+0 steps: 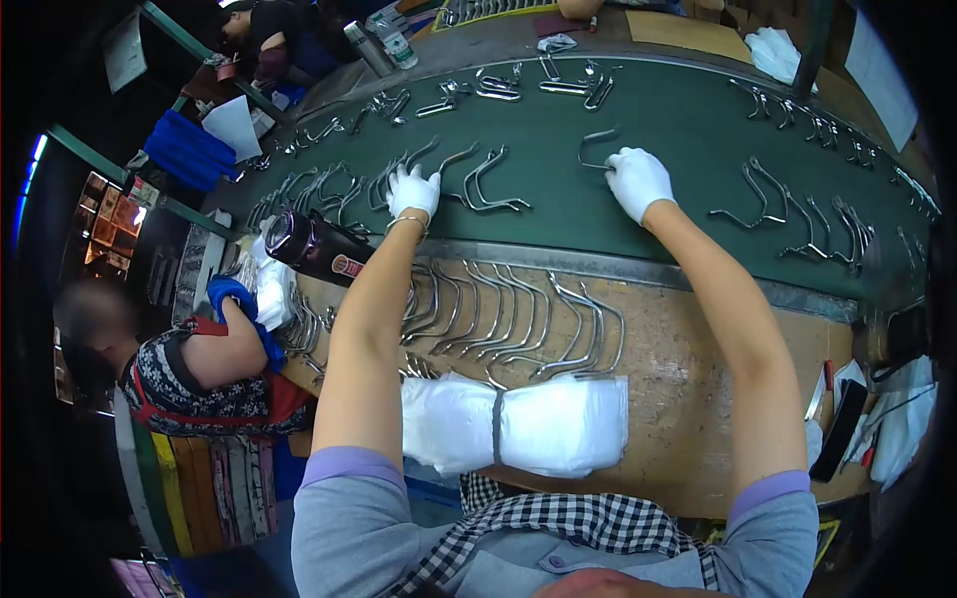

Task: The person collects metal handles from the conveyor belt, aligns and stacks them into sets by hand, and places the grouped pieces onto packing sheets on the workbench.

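In a white glove, my right hand (638, 182) is closed on one end of a shiny bent metal bar (582, 151) above the green conveyor surface (558, 224). My left hand (412, 192), also gloved in white, is over the same surface with its fingers apart. Its fingertips are at or beside bent metal bars (384, 182); whether they touch is hard to tell. Just right of it lie more curved bars (478, 184). Nearer to me, a row of similar curved bars (508, 309) rests on the wooden bench (688, 419).
A dark bottle (314, 247) lies near my left forearm. A strapped white plastic bundle (513, 424) sits before my chest. More metal parts (797, 214) lie at right and along the far side. Another person (214, 379) is at the left; someone else (269, 45) is farther back.
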The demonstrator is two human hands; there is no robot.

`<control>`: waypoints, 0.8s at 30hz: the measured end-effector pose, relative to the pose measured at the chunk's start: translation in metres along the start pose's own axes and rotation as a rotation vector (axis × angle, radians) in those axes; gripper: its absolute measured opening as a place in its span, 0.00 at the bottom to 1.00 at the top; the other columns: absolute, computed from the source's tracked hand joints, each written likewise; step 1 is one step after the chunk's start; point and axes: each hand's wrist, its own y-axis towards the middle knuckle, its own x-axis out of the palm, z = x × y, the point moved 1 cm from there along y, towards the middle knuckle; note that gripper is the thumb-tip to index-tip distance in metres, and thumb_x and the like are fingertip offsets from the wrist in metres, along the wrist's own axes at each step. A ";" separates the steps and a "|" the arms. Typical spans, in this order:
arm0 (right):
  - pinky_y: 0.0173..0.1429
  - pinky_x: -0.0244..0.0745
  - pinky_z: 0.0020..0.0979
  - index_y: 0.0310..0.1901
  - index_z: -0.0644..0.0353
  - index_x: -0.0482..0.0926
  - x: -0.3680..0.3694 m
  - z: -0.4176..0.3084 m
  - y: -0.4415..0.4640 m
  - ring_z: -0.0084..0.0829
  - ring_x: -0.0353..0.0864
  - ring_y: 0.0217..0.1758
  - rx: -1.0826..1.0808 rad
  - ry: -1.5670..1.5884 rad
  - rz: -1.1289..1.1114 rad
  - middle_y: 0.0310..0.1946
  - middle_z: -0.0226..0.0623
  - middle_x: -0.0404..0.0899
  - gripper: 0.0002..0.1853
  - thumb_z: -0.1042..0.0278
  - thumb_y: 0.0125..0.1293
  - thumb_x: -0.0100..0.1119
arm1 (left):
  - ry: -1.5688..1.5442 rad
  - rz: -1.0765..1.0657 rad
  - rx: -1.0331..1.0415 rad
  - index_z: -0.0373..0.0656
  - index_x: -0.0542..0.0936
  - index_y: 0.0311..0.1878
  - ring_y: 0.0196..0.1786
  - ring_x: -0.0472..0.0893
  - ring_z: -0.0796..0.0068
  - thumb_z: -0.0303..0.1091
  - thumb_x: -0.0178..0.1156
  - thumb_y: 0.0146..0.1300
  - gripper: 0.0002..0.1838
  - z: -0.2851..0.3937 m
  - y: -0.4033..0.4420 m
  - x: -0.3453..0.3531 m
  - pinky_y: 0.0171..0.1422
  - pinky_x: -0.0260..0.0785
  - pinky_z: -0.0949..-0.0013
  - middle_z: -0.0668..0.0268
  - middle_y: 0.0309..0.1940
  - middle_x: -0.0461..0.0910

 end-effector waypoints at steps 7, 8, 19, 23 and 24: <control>0.48 0.72 0.37 0.33 0.54 0.82 -0.056 0.008 -0.067 0.36 0.76 0.41 0.028 -0.055 0.215 0.32 0.34 0.78 0.06 0.66 0.58 0.58 | -0.071 -0.273 -0.056 0.51 0.63 0.69 0.73 0.58 0.61 0.69 0.43 0.60 0.41 -0.014 0.019 0.012 0.74 0.45 0.47 0.58 0.71 0.57; 0.48 0.72 0.37 0.34 0.54 0.83 -0.057 0.012 -0.077 0.36 0.76 0.41 0.058 -0.082 0.167 0.32 0.33 0.78 0.06 0.65 0.58 0.58 | -0.075 -0.281 -0.058 0.51 0.63 0.69 0.73 0.58 0.61 0.69 0.43 0.60 0.41 -0.014 0.015 0.016 0.74 0.45 0.47 0.58 0.71 0.57; 0.51 0.74 0.41 0.36 0.61 0.80 -0.028 0.016 -0.069 0.45 0.78 0.46 0.105 -0.104 -0.125 0.38 0.47 0.79 0.08 0.74 0.56 0.53 | -0.049 -0.163 0.212 0.39 0.79 0.50 0.49 0.80 0.53 0.48 0.65 0.48 0.28 0.023 -0.016 -0.026 0.55 0.72 0.60 0.53 0.46 0.81; 0.51 0.73 0.41 0.40 0.71 0.78 -0.021 0.003 -0.027 0.53 0.79 0.45 0.254 0.358 -0.339 0.41 0.58 0.79 0.17 0.66 0.52 0.51 | -0.068 -0.451 0.109 0.34 0.81 0.45 0.49 0.80 0.48 0.50 0.64 0.45 0.29 0.030 0.000 -0.028 0.53 0.72 0.60 0.47 0.44 0.81; 0.48 0.73 0.40 0.38 0.71 0.78 -0.010 -0.003 -0.016 0.52 0.80 0.41 0.249 0.537 -0.351 0.36 0.58 0.80 0.17 0.66 0.53 0.51 | -0.066 -0.443 0.114 0.34 0.81 0.45 0.49 0.80 0.48 0.50 0.64 0.45 0.29 0.030 0.004 -0.026 0.53 0.72 0.60 0.47 0.44 0.81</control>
